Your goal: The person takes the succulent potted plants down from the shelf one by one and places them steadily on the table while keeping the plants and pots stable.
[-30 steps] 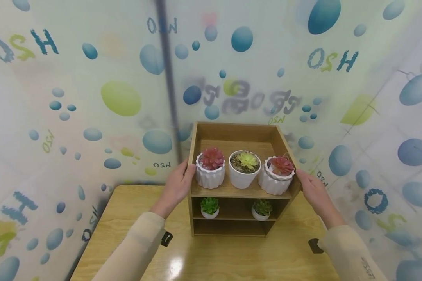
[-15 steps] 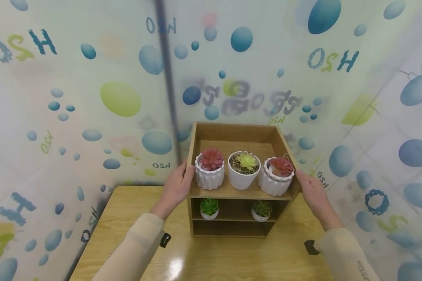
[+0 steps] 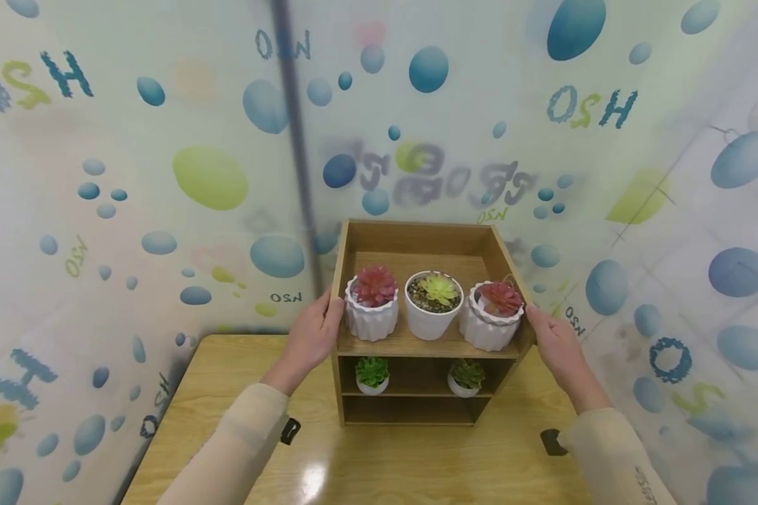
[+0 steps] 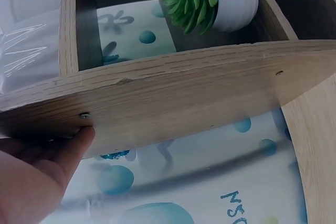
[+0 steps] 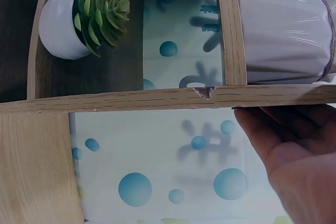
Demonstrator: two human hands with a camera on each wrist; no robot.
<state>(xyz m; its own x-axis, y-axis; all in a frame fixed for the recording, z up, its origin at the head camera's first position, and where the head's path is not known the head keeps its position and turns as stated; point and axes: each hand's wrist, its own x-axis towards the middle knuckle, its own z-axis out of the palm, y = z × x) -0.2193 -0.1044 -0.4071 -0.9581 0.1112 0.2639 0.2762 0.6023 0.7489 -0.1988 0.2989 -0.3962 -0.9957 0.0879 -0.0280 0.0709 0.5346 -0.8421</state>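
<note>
A small wooden shelf unit (image 3: 417, 242) stands on the table between my two hands. My left hand (image 3: 307, 332) presses its left side panel. In the left wrist view, my thumb (image 4: 81, 140) touches the outer face beside a screw. From the other side, my right hand (image 3: 557, 345) presses the right panel, its fingertips on the outer face in the right wrist view. On the top shelf sit a red succulent (image 3: 371, 312), a yellow-green succulent (image 3: 431, 321) and another red succulent (image 3: 489, 326), all in white pots. Two small green succulents, left (image 3: 372, 374) and right (image 3: 465, 377), occupy the shelf below.
The wooden table (image 3: 240, 358) extends to both sides and in front of the unit. Close behind it hangs a patterned curtain (image 3: 208, 231) with blue and green spots. The lowest compartment (image 3: 410, 409) of the unit lies under the small pots.
The head view has shifted slightly, so everything appears a little further left. Hands, shelf unit and pots keep the same places relative to each other.
</note>
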